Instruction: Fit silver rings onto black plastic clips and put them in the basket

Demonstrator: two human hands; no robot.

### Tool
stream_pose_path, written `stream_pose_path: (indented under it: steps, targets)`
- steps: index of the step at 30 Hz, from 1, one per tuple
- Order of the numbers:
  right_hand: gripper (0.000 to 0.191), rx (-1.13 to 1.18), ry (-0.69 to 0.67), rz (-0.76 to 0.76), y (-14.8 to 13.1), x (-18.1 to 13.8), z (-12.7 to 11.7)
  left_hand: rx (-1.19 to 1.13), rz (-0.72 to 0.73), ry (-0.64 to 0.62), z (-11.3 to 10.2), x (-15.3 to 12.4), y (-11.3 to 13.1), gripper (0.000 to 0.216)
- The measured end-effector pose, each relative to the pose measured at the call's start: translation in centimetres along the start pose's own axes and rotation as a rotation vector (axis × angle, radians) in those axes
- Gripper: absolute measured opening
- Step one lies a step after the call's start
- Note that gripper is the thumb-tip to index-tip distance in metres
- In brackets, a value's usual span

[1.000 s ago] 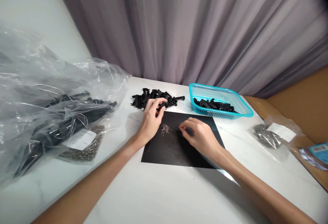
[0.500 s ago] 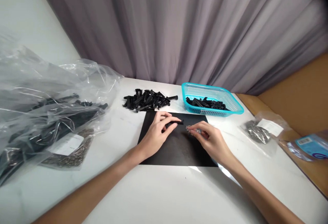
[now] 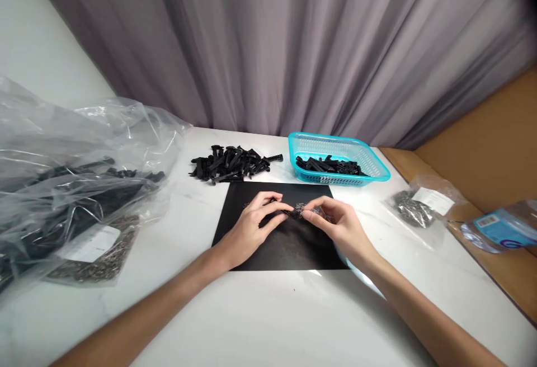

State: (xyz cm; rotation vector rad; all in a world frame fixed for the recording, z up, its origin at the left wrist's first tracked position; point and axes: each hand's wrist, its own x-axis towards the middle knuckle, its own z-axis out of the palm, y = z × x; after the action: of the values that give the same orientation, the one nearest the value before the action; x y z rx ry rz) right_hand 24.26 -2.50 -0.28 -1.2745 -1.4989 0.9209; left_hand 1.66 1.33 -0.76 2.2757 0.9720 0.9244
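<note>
Over a black mat point(image 3: 268, 249), my left hand point(image 3: 255, 221) is closed on a slim black plastic part point(image 3: 289, 211), its end poking out past the fingertips. My right hand point(image 3: 335, 219) pinches close to that end, with thumb and forefinger together; whatever lies between them is too small to make out. A small heap of shiny metal pieces point(image 3: 300, 208) rests on the mat by the right fingertips, partly hidden behind them.
Behind the mat lies a pile of black plastic parts point(image 3: 230, 164). A turquoise basket point(image 3: 380, 174) holds more of them. Large clear plastic bags point(image 3: 138, 126) fill the left side, with a labelled bag of metal pieces point(image 3: 104, 260). Another small bag point(image 3: 415, 210) sits at right.
My right hand has come left from the metal heap to the end of the black part. The left hand tips the part's end slightly down. The whole view has shifted a little.
</note>
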Motion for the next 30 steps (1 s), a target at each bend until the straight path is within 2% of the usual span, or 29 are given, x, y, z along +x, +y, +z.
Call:
stream_pose_path:
  steps: [10,12,15,17,21,26,30]
  targets:
    - [0.035,0.079,-0.021,0.036,1.0,-0.1,1.1,0.072,-0.011,-0.068,0.4,-0.5,0.3,0.031]
    - [0.034,0.050,-0.035,0.024,1.1,0.0,1.1,0.069,0.020,-0.058,0.4,-0.7,0.1,0.045]
    - [0.034,0.062,-0.063,0.019,0.9,-0.1,1.0,0.007,0.053,-0.023,0.6,-0.8,0.1,0.076]
    - [0.033,0.073,-0.073,0.014,0.6,-0.2,1.0,-0.021,0.061,-0.005,0.6,-0.7,0.1,0.084]
    - [0.030,0.056,-0.106,0.020,0.3,-0.5,1.0,0.007,0.113,0.033,0.4,-0.6,0.1,0.078]
    - [0.028,0.179,-0.180,0.072,-0.2,-0.7,1.0,0.082,0.308,0.081,-0.2,-0.6,0.3,0.079]
    - [0.030,0.189,-0.183,0.079,-0.6,-1.0,1.1,0.144,0.405,0.089,-0.4,-0.6,0.4,0.080]
